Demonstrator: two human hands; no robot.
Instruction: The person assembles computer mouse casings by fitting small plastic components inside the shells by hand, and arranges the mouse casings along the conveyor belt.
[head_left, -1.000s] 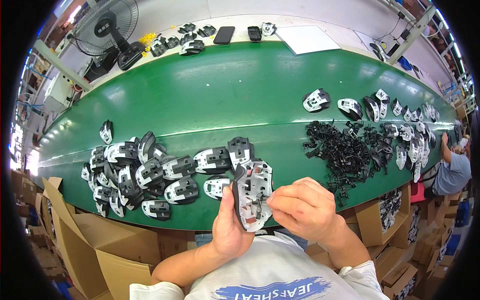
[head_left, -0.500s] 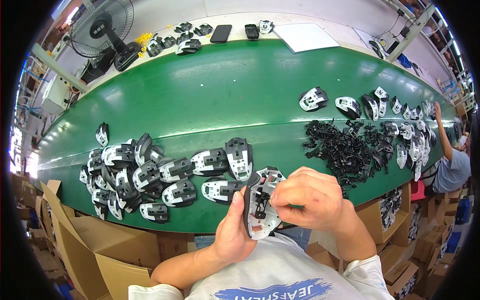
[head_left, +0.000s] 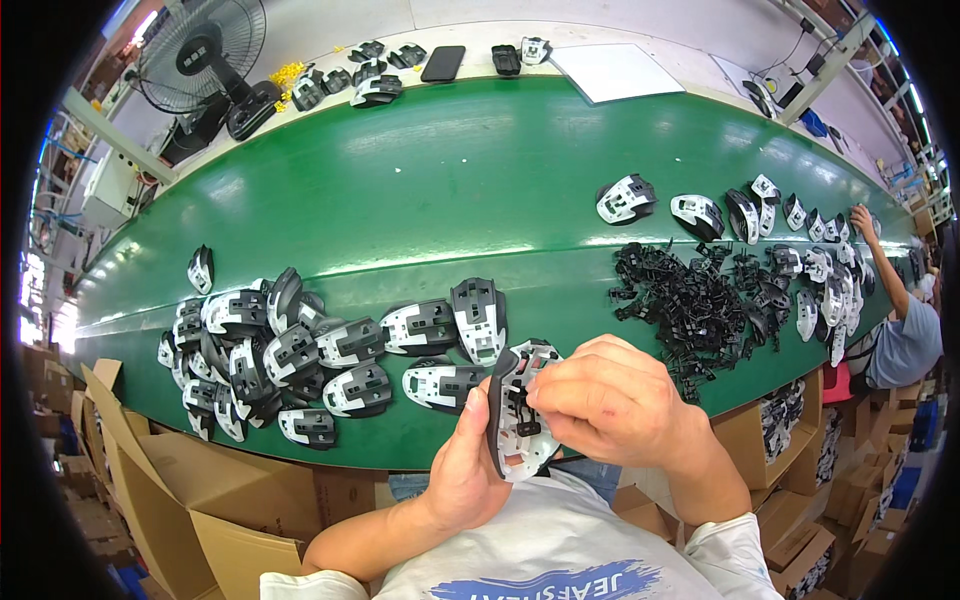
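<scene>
My left hand grips a computer mouse shell, white inside with a dark grey outer side, and holds it tilted near the table's front edge. Inside the shell lies a small black plastic part. The fingers of my right hand are pinched together on the upper end of that part; their tips are partly hidden. Left of my hands, several similar black-and-white shells lie in a heap and singly. To the right is a pile of small black plastic parts.
The green tabletop stretches across. More shells lie at the right, near a co-worker's arm. A fan, a phone and a white sheet stand or lie along the back. Cardboard boxes are below the front edge.
The shell has turned a little in my left hand and its inside faces more to the right. My right fingers have shifted slightly left over the black part. The co-worker's hand has moved left.
</scene>
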